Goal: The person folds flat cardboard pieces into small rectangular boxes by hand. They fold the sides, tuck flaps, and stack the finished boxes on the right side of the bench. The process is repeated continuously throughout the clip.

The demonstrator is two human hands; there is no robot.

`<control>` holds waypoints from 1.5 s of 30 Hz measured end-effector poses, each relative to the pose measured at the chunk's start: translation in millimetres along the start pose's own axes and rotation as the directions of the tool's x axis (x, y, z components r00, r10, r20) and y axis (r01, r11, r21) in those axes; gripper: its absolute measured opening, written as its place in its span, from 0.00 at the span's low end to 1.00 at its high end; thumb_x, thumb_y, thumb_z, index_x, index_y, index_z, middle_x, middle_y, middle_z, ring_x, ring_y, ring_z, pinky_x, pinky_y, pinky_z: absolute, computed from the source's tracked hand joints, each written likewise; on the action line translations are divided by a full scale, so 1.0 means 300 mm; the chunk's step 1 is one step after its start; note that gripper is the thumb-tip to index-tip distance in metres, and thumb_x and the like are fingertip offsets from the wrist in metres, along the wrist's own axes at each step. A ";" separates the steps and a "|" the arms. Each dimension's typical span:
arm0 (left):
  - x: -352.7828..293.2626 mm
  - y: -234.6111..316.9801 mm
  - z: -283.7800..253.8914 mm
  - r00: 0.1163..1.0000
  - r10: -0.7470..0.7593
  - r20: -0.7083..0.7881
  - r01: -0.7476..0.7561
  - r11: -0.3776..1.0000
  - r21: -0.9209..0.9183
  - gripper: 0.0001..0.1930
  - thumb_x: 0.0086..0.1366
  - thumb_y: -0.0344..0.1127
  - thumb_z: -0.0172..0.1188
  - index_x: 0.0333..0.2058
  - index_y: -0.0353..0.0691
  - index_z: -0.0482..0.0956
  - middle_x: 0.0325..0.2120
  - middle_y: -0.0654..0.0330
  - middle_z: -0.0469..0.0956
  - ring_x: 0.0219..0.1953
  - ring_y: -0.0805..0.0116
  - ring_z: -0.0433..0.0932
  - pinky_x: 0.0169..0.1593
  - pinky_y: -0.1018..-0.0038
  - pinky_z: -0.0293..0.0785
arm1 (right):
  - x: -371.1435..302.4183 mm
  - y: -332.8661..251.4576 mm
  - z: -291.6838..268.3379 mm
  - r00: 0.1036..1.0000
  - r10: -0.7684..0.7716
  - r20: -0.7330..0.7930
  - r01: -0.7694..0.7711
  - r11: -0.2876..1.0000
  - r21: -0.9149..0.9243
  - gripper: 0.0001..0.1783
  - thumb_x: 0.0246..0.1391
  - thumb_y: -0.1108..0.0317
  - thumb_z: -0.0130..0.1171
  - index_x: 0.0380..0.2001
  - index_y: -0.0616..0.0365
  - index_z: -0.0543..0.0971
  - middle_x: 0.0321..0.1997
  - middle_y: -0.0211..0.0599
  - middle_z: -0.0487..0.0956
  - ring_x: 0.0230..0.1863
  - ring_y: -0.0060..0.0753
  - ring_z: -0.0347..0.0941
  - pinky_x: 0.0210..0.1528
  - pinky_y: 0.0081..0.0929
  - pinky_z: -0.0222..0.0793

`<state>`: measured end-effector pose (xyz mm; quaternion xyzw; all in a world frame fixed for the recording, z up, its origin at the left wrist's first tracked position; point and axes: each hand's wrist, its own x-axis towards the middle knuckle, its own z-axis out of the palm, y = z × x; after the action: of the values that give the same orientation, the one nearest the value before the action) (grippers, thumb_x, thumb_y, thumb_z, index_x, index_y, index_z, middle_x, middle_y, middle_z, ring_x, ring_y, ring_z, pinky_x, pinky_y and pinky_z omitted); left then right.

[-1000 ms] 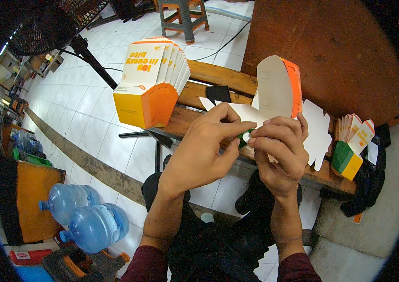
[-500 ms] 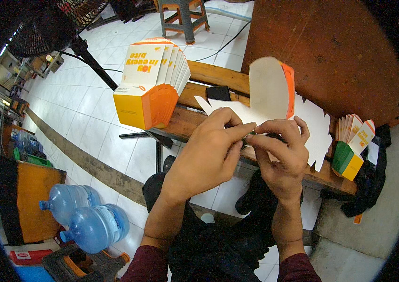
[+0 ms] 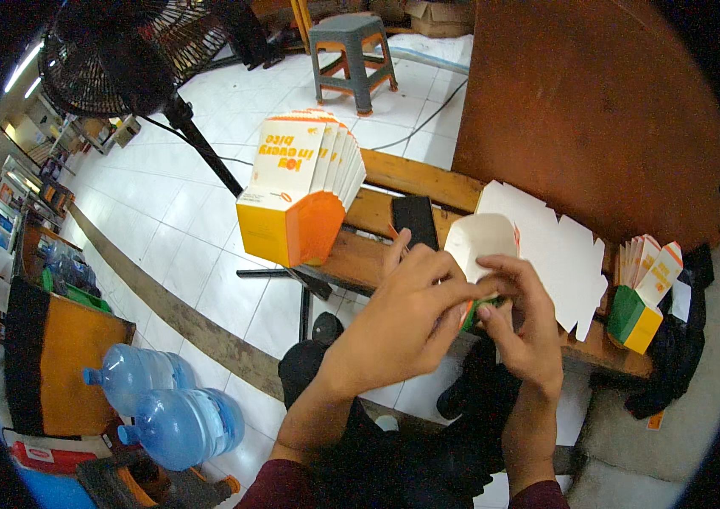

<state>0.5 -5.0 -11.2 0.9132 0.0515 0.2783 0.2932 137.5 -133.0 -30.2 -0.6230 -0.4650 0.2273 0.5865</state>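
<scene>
- In the head view, both forearms reach up from the lower edge in dark red sleeves, and the hands meet a little right of centre, in front of the bench (image 3: 348, 260).
- The left hand (image 3: 407, 318) shows its back, wrist bent inward, its index finger and thumb pinching the near edge of a small carton (image 3: 477, 237); another finger sticks up.
- The right hand (image 3: 525, 318) curls in from the other side, thumb and fingers pinching that same edge; exact contacts are partly hidden.
- The carton is between the hands, its rounded white panel pointing away from the person, inner face showing, long axis running roughly away from the body; green shows at the near end.
- Just beyond lie flat white blanks (image 3: 542, 246), partly covered by the carton and right hand, and a dark flat object (image 3: 415, 222).
- Nested yellow-and-orange cartons (image 3: 292, 208) stand at the bench's left; green-and-yellow ones (image 3: 638, 310) sit at its right end.
- A grey stool (image 3: 349, 55), a black fan (image 3: 127, 59) and blue bottles (image 3: 182, 424) stand well apart.
</scene>
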 end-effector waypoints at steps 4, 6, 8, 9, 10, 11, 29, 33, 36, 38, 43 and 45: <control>-0.007 0.045 -0.037 0.998 -0.057 0.022 0.061 0.974 -0.219 0.12 0.54 0.30 0.63 0.39 0.41 0.79 0.30 0.57 0.74 0.38 0.55 0.75 0.49 0.60 0.68 | -0.016 0.002 -0.017 0.981 -0.075 -0.182 0.117 0.965 0.233 0.14 0.51 0.75 0.49 0.43 0.64 0.68 0.28 0.34 0.71 0.31 0.25 0.69 0.38 0.22 0.66; -0.019 0.046 -0.068 0.989 -0.081 0.127 0.115 0.950 -0.289 0.13 0.53 0.31 0.66 0.39 0.41 0.80 0.29 0.57 0.76 0.35 0.56 0.77 0.42 0.65 0.72 | 0.011 0.024 -0.067 0.978 -0.144 -0.152 0.198 0.875 0.443 0.14 0.49 0.68 0.48 0.38 0.64 0.67 0.27 0.36 0.69 0.27 0.21 0.62 0.36 0.21 0.60; -0.016 0.029 -0.087 0.981 0.015 0.195 0.049 0.945 -0.322 0.13 0.53 0.32 0.68 0.38 0.39 0.81 0.29 0.55 0.79 0.31 0.60 0.79 0.35 0.70 0.73 | 0.038 0.050 -0.102 0.968 -0.210 -0.138 0.252 0.813 0.525 0.16 0.51 0.66 0.45 0.41 0.65 0.67 0.31 0.39 0.71 0.33 0.26 0.66 0.44 0.25 0.63; -0.016 0.030 -0.085 0.984 -0.023 0.175 0.088 0.923 -0.375 0.12 0.54 0.32 0.68 0.38 0.38 0.81 0.29 0.55 0.80 0.31 0.61 0.79 0.35 0.71 0.73 | 0.044 0.060 -0.106 0.968 -0.157 -0.194 0.228 0.871 0.434 0.17 0.53 0.65 0.45 0.42 0.65 0.67 0.33 0.40 0.71 0.36 0.28 0.67 0.48 0.27 0.64; -0.015 0.030 -0.081 0.983 -0.064 0.172 0.133 0.896 -0.425 0.11 0.55 0.32 0.67 0.38 0.37 0.82 0.29 0.55 0.81 0.31 0.63 0.80 0.35 0.71 0.73 | 0.043 0.069 -0.100 0.939 -0.129 -0.318 0.220 0.938 0.268 0.18 0.54 0.64 0.44 0.43 0.66 0.67 0.35 0.42 0.72 0.39 0.30 0.68 0.52 0.29 0.63; -0.013 0.031 -0.076 0.976 -0.167 0.137 0.210 0.877 -0.431 0.10 0.58 0.31 0.66 0.38 0.35 0.82 0.30 0.56 0.82 0.31 0.69 0.80 0.35 0.75 0.74 | 0.051 0.078 -0.087 0.889 -0.122 -0.441 0.184 0.978 0.101 0.19 0.55 0.63 0.43 0.44 0.66 0.67 0.37 0.43 0.72 0.42 0.32 0.69 0.55 0.30 0.63; 0.020 -0.007 0.030 0.822 -0.523 -0.227 0.164 0.599 -0.784 0.14 0.60 0.21 0.63 0.44 0.27 0.71 0.36 0.51 0.79 0.33 0.68 0.82 0.37 0.77 0.80 | 0.027 0.086 0.054 0.828 -0.548 -0.121 0.517 0.829 -0.213 0.14 0.49 0.73 0.62 0.41 0.63 0.77 0.46 0.49 0.79 0.45 0.45 0.78 0.47 0.35 0.74; 0.021 -0.031 0.048 0.858 -0.433 -0.274 0.211 0.786 -0.581 0.14 0.59 0.23 0.64 0.44 0.29 0.75 0.36 0.53 0.80 0.38 0.69 0.82 0.41 0.76 0.79 | 0.022 0.104 0.029 0.945 -0.238 -0.224 0.252 0.967 0.033 0.06 0.55 0.74 0.58 0.34 0.66 0.79 0.36 0.42 0.79 0.38 0.31 0.75 0.42 0.26 0.72; 0.024 -0.061 0.052 0.878 -0.393 -0.272 0.223 0.840 -0.494 0.11 0.57 0.21 0.64 0.40 0.30 0.79 0.35 0.57 0.79 0.37 0.69 0.80 0.42 0.76 0.78 | 0.028 0.108 0.005 0.973 -0.034 -0.228 0.079 0.979 0.191 0.06 0.56 0.72 0.58 0.33 0.66 0.79 0.35 0.38 0.78 0.38 0.24 0.75 0.40 0.22 0.71; 0.031 -0.086 0.057 0.909 -0.277 -0.313 0.144 0.911 -0.387 0.10 0.57 0.21 0.64 0.39 0.30 0.80 0.35 0.57 0.78 0.38 0.70 0.79 0.42 0.77 0.76 | 0.032 0.108 -0.010 0.967 0.011 -0.255 0.035 0.984 0.174 0.07 0.56 0.71 0.60 0.31 0.66 0.79 0.33 0.33 0.78 0.35 0.20 0.74 0.38 0.20 0.70; 0.047 -0.121 0.115 0.906 -0.188 -0.380 0.078 0.954 -0.288 0.08 0.54 0.21 0.63 0.35 0.30 0.82 0.31 0.55 0.78 0.34 0.65 0.77 0.39 0.74 0.72 | 0.028 0.110 -0.002 0.939 -0.029 -0.344 0.089 0.983 0.162 0.04 0.54 0.75 0.62 0.30 0.66 0.79 0.31 0.33 0.76 0.32 0.21 0.71 0.38 0.18 0.67; 0.045 -0.119 0.136 0.906 -0.213 -0.366 0.086 0.939 -0.333 0.09 0.54 0.21 0.63 0.35 0.31 0.82 0.30 0.55 0.78 0.34 0.66 0.77 0.39 0.74 0.71 | 0.026 0.112 0.008 0.928 -0.085 -0.364 0.149 0.977 0.151 0.03 0.53 0.78 0.61 0.30 0.67 0.79 0.31 0.34 0.76 0.32 0.22 0.71 0.38 0.18 0.66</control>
<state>36.4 7.0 -52.2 0.7738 0.1364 0.4383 0.4365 149.8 -121.0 -60.3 -0.5706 -0.3659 0.1156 0.7260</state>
